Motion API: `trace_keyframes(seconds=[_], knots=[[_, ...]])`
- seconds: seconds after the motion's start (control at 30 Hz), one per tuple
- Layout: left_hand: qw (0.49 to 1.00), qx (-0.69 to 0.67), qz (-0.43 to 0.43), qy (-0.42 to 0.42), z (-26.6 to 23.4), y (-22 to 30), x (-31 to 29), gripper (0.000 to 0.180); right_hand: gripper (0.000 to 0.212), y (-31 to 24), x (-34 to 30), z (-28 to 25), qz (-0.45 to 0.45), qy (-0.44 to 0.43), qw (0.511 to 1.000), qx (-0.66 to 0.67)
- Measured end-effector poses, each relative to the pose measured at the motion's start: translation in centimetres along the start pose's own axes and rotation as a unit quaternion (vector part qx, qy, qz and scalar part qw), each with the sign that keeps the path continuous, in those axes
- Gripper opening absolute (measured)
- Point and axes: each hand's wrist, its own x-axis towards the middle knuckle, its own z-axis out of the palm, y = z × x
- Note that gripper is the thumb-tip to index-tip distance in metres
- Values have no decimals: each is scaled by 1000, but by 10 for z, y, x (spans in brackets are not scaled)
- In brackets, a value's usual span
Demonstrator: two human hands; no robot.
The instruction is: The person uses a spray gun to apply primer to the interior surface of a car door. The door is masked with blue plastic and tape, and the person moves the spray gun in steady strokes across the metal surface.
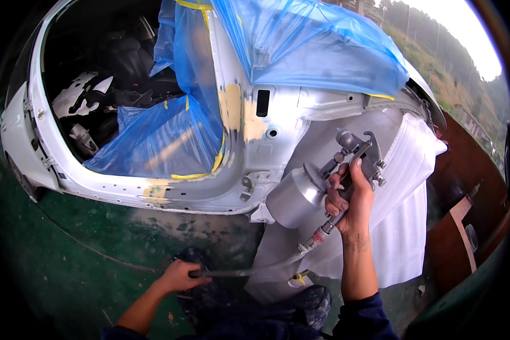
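My right hand [351,195] is wrapped round the handle of a metal spray gun [360,153]. The gun's silver paint cup [297,195] hangs at its left, tilted. From the bottom of the handle an air hose [249,273] curves down and left, and my left hand [180,276] is closed on it in front of my knees. Facing me is the white car body [266,141], with beige filler patches [232,113] on the pillar and sill. Blue plastic film [323,51], edged with yellow tape, covers the upper fender area and part of the door opening.
White foam sheeting [402,215] drapes over the wheel area down to the green floor [85,249]. The hose trails left across that floor. Brown panels [459,238] stand at the right. A small yellow-and-black item [300,277] lies near my knees. Seats [124,62] show inside the car.
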Motion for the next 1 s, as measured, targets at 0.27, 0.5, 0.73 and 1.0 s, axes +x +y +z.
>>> trace_keyframes(seconds=[0.27, 0.5, 0.73, 1.0], knots=[[994, 90, -45, -38, 11, 12, -9, 48, 42, 19, 5, 19, -124, 93, 910, -385], [985, 162, -63, -7, 3, 32, -33, 52, 38, 45, -5, 4, -96, 49, 888, -448], [990, 113, -77, -39, -3, 6, -39, 61, 30, 48, -6, 18, -64, 94, 952, -284], [988, -25, 67, -135, -7, -79, -4, 53, 32, 54, -39, 68, -101, 194, 927, -306]])
